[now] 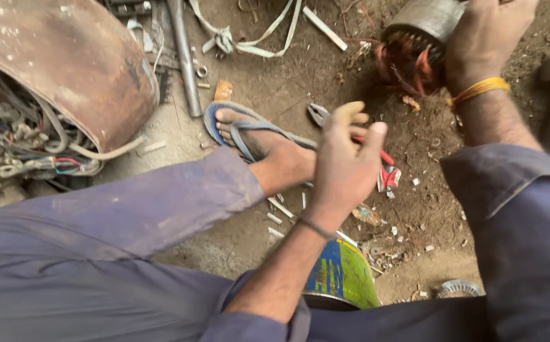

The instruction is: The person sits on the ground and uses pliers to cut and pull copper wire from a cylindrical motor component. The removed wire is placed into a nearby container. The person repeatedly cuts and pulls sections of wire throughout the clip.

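Head view, looking down at a dirt floor where a person is seated in purple-grey clothing. The right hand (pixel 487 35), with a yellow band at the wrist, is closed around the top of a grey cylindrical motor stator (pixel 422 25) at the upper right of the frame; reddish copper windings (pixel 405 63) are seen spilling from its lower end. The left hand (pixel 345 161) is held in the middle of the frame, fingers loosely curled together with nothing clearly gripped, just above a pair of red-handled pliers (pixel 376 168) lying on the ground. Whether the fingers touch the pliers cannot be told. Beside that hand, a bare foot in a blue sandal (pixel 224 120) is rested on the dirt. A rusty curved metal housing (pixel 66 63) with a tangle of coloured wires (pixel 21 145) is seen at the left. A yellow and blue tin (pixel 345 272) is placed near the lower centre, partly hidden by the left forearm.
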